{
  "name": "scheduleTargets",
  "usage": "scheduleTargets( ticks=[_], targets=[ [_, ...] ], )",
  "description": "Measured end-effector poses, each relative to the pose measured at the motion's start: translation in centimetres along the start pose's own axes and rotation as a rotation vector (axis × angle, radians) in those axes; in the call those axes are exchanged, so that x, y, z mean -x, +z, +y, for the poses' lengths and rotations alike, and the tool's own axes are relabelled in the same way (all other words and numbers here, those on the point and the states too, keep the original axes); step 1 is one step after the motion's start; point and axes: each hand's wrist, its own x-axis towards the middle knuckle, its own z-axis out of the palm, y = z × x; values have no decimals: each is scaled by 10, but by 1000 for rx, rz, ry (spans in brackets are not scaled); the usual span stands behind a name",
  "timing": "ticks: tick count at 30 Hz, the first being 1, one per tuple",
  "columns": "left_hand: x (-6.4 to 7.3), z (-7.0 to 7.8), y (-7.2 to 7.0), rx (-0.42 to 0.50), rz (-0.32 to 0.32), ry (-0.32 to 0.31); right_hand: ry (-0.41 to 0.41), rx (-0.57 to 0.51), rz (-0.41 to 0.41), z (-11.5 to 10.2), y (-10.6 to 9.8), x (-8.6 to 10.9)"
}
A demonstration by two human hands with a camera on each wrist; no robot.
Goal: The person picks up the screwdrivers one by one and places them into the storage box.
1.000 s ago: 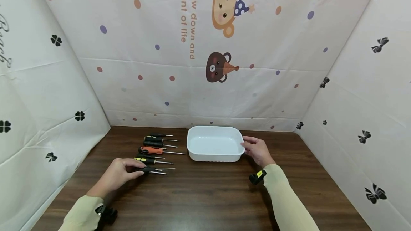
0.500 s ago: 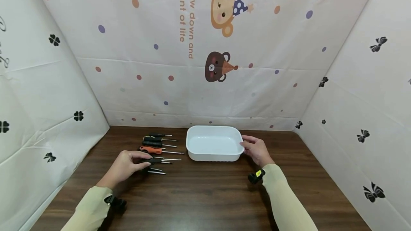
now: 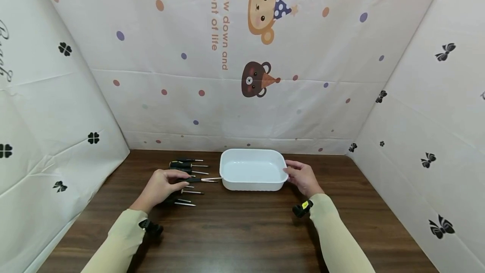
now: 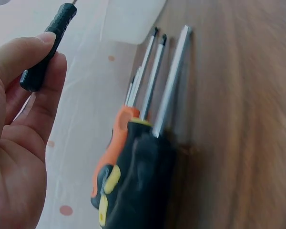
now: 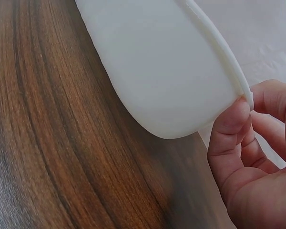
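My left hand (image 3: 161, 188) pinches a small screwdriver with a black handle (image 4: 46, 59) between thumb and fingers, raised above the other screwdrivers. In the head view its thin shaft points right, the tip reaching the left side of a white plastic container (image 3: 251, 186). On the far right of that container, my right hand (image 3: 303, 179) pinches the rim between thumb and finger, as the right wrist view also shows. Under and beside my left hand lies a row of screwdrivers; the left wrist view shows an orange-handled screwdriver (image 4: 115, 143) next to black-and-yellow ones, handles partly overlapping.
The dark wooden table (image 3: 227, 239) is enclosed by a printed cloth backdrop (image 3: 182, 108) at the back and cloth sides left and right. Behind my left hand lie more black-handled screwdrivers (image 3: 182, 164), shafts pointing right.
My left hand has lifted the small screwdriver from the near end of the row and moved it away from me and right, toward the container. My right hand stays on the rim.
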Motion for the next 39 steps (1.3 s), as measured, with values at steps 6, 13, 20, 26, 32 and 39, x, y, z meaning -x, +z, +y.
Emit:
scheduleTargets(
  ticks=[6,13,20,26,32,39],
  targets=[
    [-13,5,6,32,11,0,-1,-17,10,0,2,-1],
    [-27,9,12,115,0,-25,-8,-16,5,0,4,-2],
    [-41,12,22,241,-39,-126,6,9,6,0,1,0],
    [-54,19,27,190,-59,-165,10,2,15,-1,2,1],
    [-66,25,36,171,-44,-132,9,-4,13,-1,3,1],
    [-81,32,50,184,-30,-80,4,-1,28,-1,4,3]
  ],
)
